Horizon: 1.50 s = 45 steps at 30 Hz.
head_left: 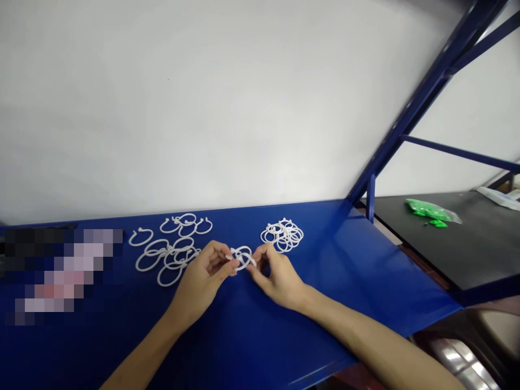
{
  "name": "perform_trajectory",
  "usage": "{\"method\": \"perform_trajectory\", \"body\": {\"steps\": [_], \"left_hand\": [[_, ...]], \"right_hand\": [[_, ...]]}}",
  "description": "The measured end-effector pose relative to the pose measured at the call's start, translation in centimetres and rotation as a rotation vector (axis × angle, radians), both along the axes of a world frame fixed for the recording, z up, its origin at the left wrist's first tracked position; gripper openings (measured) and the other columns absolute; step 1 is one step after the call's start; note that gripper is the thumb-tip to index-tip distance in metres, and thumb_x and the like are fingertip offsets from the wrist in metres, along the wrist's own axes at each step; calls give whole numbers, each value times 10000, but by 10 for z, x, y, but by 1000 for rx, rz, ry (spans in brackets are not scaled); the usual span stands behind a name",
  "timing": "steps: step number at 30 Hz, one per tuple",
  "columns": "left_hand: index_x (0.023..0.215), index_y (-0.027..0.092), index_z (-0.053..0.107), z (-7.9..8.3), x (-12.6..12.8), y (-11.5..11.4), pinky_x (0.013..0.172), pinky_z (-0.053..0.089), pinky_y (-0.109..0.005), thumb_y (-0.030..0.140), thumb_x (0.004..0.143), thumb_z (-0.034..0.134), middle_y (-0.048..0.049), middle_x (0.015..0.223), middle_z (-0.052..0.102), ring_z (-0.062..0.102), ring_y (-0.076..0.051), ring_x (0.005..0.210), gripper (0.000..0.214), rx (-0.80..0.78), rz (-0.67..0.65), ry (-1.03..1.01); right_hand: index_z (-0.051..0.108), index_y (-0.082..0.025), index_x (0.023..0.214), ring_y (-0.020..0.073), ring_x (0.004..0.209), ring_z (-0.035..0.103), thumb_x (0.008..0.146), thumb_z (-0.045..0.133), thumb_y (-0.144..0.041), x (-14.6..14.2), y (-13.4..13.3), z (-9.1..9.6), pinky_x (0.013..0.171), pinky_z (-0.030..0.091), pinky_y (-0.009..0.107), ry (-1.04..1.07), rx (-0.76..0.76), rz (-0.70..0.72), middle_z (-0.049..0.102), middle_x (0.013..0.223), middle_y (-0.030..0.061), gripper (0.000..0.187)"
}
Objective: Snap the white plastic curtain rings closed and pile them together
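Saw a pale wall (227,108) filling the whole back, with a blue table (260,341) running along its foot. Made out a slanting blue frame (406,116) at the right end, and a black table (439,254) beyond. Glimpsed part of a brown chair (483,346) low on the right, and a blurred patch (69,265) over the left side of the blue table. Found both bare hands above the middle of the blue table, with the right hand (280,276) pinching one side of a white ring (244,250) between thumb and fingers, and the left hand (203,281) gripping the opposite side likewise. Spotted a loose spread of rings (167,251) just left of the left hand, white and mostly overlapping, some with a gap and small knobs at the ends. Noticed a smaller, tighter heap of rings (282,234) beyond the right hand, also white, well apart from the spread. Picked out a clear bag (450,215) on the black table, with green pieces (424,208) inside and a few more near its edge; could not place those firmly in or out. Traced the white ring to the space between the fingertips; could not tell one ring from two there.
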<state>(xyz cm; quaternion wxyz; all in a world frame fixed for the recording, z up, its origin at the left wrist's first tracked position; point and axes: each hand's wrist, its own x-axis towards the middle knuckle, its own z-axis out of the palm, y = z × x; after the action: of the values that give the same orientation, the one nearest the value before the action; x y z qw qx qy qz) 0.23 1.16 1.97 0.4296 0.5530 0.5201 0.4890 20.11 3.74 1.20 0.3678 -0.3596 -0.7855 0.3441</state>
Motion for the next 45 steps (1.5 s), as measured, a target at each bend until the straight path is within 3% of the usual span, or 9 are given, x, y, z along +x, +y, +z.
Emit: {"method": "perform_trajectory", "body": {"steps": [7, 12, 15, 18, 23, 31, 38, 41, 45], "left_hand": [[1044, 240, 657, -8, -28, 13, 757, 540, -380, 514, 877, 538, -17, 850, 712, 668, -213, 767, 342, -9, 186, 501], [1078, 228, 725, -12, -34, 15, 975, 461, -513, 373, 859, 529, -79, 1035, 734, 585, -311, 1063, 328, 262, 220, 846], [1100, 252, 723, -9, -21, 9, 1004, 453, -490, 373, 892, 516, -66, 1112, 722, 578, -285, 1095, 318, 356, 191, 794], [986, 273, 732, -4, -5, 1, 876, 524, -379, 453, 914, 523, -26, 981, 736, 646, -214, 922, 285, 241, 88, 606], [923, 268, 716, -3, 6, -6, 743, 525, -316, 495, 902, 556, 0, 904, 732, 659, -175, 783, 278, 109, 111, 451], [804, 235, 635, -6, 7, -10, 738, 493, -297, 356, 952, 516, 1, 794, 661, 610, -163, 784, 225, 380, 101, 513], [906, 239, 641, -5, -1, -9, 860, 508, -347, 316, 978, 465, -27, 921, 702, 618, -196, 922, 205, 464, -4, 638], [1041, 245, 659, -3, -13, -2, 950, 486, -383, 325, 985, 435, -44, 1057, 707, 604, -215, 1035, 245, 441, -22, 763], [1127, 227, 667, -8, -38, 7, 995, 443, -483, 271, 914, 454, -72, 1120, 703, 580, -284, 1100, 304, 378, 99, 1033]], "right_hand": [[537, -221, 1171, 130, 714, 617, 962, 529, -246, 11, 13, 3, 693, 519, 264, -11, 157, -70, 623, 833, -3, 211], [534, -218, 1223, 127, 694, 636, 986, 492, -248, 9, 12, 1, 683, 526, 268, 3, 94, -31, 618, 818, -8, 242], [535, -215, 1223, 124, 690, 653, 986, 489, -235, 7, 10, 0, 672, 532, 259, 46, 42, 10, 607, 800, -16, 242], [544, -210, 1194, 123, 671, 667, 990, 506, -257, 4, 6, 1, 645, 535, 245, 99, -13, 46, 610, 772, -22, 213], [573, -198, 988, 126, 638, 670, 988, 554, -319, 3, 1, 2, 632, 527, 237, 137, -76, 59, 662, 708, -14, 123], [579, -191, 901, 132, 655, 669, 1001, 546, -355, 4, -8, 8, 639, 523, 241, 139, -123, 108, 690, 730, 10, 196], [598, -205, 874, 140, 744, 678, 1002, 533, -279, 7, -6, 11, 717, 530, 252, -6, 42, 138, 709, 824, 17, 162], [621, -210, 996, 161, 830, 667, 1002, 514, -258, 13, 11, 11, 760, 528, 280, -67, 202, 18, 703, 956, 50, 118], [652, -190, 987, 141, 720, 609, 989, 504, -258, 44, 50, 13, 720, 509, 287, -192, 294, -347, 650, 1027, 77, 162]]}}
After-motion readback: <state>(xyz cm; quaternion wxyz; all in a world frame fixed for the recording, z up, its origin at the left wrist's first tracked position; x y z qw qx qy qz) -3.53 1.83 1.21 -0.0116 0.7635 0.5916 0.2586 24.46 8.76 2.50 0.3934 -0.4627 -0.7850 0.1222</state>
